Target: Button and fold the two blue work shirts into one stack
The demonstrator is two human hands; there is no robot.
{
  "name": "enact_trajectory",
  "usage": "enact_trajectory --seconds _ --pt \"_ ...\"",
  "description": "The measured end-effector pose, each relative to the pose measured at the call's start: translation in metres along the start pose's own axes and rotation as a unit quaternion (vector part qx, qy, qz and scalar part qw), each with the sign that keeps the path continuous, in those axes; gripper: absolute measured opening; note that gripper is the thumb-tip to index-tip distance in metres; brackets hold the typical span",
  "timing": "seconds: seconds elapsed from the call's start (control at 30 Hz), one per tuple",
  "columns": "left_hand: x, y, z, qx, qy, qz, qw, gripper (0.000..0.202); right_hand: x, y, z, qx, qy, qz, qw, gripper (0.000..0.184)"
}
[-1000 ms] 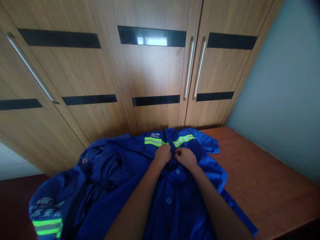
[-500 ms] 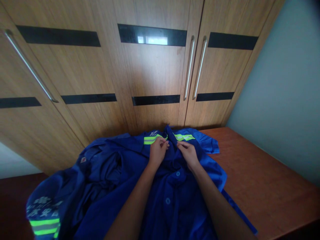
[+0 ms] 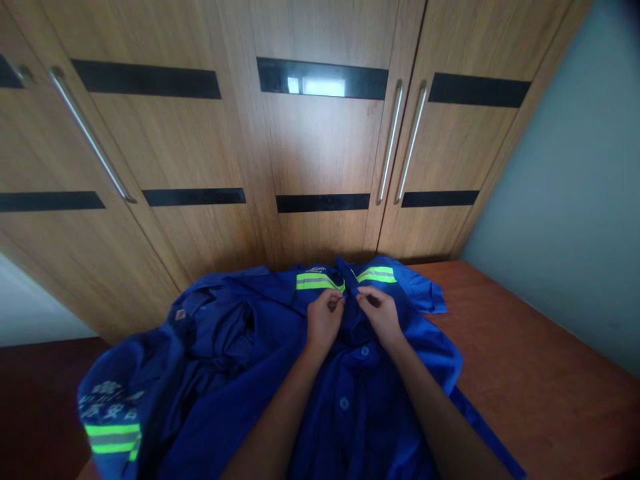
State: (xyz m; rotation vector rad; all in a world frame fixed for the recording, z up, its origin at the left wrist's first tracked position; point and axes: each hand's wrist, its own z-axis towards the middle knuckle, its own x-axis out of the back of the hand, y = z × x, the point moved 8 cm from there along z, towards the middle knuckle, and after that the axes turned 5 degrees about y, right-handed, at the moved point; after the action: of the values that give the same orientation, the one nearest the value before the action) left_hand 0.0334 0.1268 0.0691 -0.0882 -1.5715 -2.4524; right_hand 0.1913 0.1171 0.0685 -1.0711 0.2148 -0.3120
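Observation:
A blue work shirt [image 3: 260, 373] with neon yellow reflective stripes lies spread on a reddish wooden table [image 3: 540, 373]. Its button placket runs down the middle, with two fastened buttons [image 3: 365, 351] showing below my hands. My left hand [image 3: 325, 319] pinches the left edge of the placket just under the chest stripe. Opposite it, my right hand [image 3: 380, 312] pinches the right edge. The fingertips of both nearly meet at the shirt's front opening. A sleeve with a yellow stripe [image 3: 113, 437] hangs at the lower left.
Wooden wardrobe doors [image 3: 320, 147] with black inlays and long metal handles [image 3: 403, 140] stand right behind the table. A pale grey wall [image 3: 575, 200] borders the table on the right. Bare tabletop shows to the right of the shirt.
Both hands moved up the placket from lower on the shirt front to just under the reflective stripe. The view shifted slightly to the left.

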Motion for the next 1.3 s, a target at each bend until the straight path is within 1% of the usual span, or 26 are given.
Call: enact_trajectory --seconds 0.1,0.2,0.27,0.33,0.47,0.63,0.83,0.97,1.1,1.3 --pt "0.002 -0.003 0.000 0.000 0.014 0.023 1.000 0.005 -0.005 -0.010 -0.003 0.065 -0.037 -0.046 0.996 0.013" --pt "0.004 -0.005 0.000 0.002 0.024 0.037 0.999 0.007 -0.013 -0.017 -0.007 0.125 -0.070 -0.112 0.983 0.014" --pt "0.004 -0.005 0.000 0.002 0.024 0.036 0.999 0.008 -0.015 -0.018 -0.009 0.150 -0.077 -0.150 0.974 0.016" --pt "0.003 -0.005 0.000 0.001 0.019 0.029 0.999 0.009 -0.017 -0.016 -0.010 0.160 -0.076 -0.175 0.969 0.018" --pt "0.003 -0.004 -0.001 -0.002 0.016 0.017 1.000 0.010 -0.015 -0.009 -0.009 0.141 -0.063 -0.183 0.971 0.021" --pt "0.005 -0.004 -0.001 -0.008 0.015 0.025 1.000 0.009 -0.014 -0.004 -0.008 0.104 -0.060 -0.158 0.980 0.025" --pt "0.005 0.000 -0.003 -0.026 0.003 0.067 0.997 0.014 -0.016 -0.002 -0.009 0.067 -0.066 -0.121 0.988 0.025" --pt "0.004 0.001 -0.005 -0.035 -0.001 0.097 0.995 0.019 -0.016 -0.003 -0.009 0.063 -0.063 -0.105 0.990 0.024" --pt "0.004 -0.002 -0.004 -0.026 0.000 0.090 0.996 0.018 -0.020 -0.004 -0.011 0.074 -0.084 -0.106 0.988 0.024" --pt "0.004 -0.005 -0.003 0.017 0.011 0.033 0.999 0.012 -0.028 -0.002 -0.015 0.067 -0.126 -0.132 0.981 0.031"
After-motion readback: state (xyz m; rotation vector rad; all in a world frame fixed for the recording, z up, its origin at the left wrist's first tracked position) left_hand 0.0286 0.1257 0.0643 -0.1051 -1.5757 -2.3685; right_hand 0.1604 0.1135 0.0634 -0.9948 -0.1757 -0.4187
